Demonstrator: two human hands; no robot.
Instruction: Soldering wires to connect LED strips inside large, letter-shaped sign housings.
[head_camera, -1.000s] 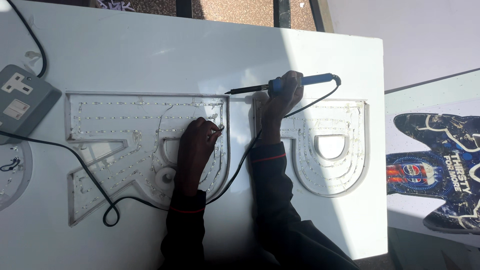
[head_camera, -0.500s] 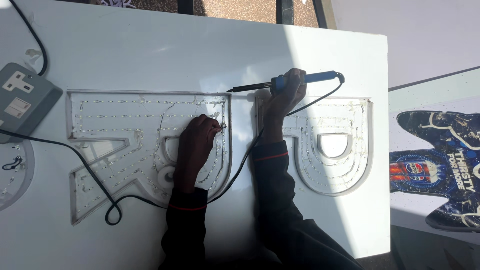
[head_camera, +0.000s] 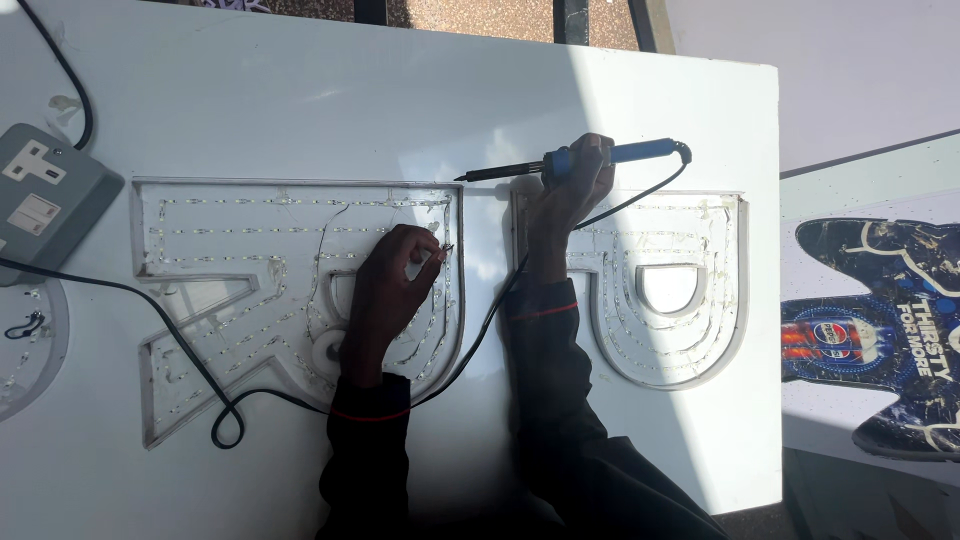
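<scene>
Grey socket box (head_camera: 48, 195), printed cutout (head_camera: 880, 335).

Two letter shells (head_camera: 300, 300) on table (head_camera: 300, 100) — socket box (head_camera: 45, 200) left.

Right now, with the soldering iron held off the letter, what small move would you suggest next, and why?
Probably bring the blue-handled soldering iron in the right hand down-left: its tip hangs over the bare white table, apart from the spot the left hand pinches on the clear letter-shaped tray with LED strips.

The left hand (head_camera: 392, 285) hides part of the clear letter shell (head_camera: 250, 290) beneath it
</scene>
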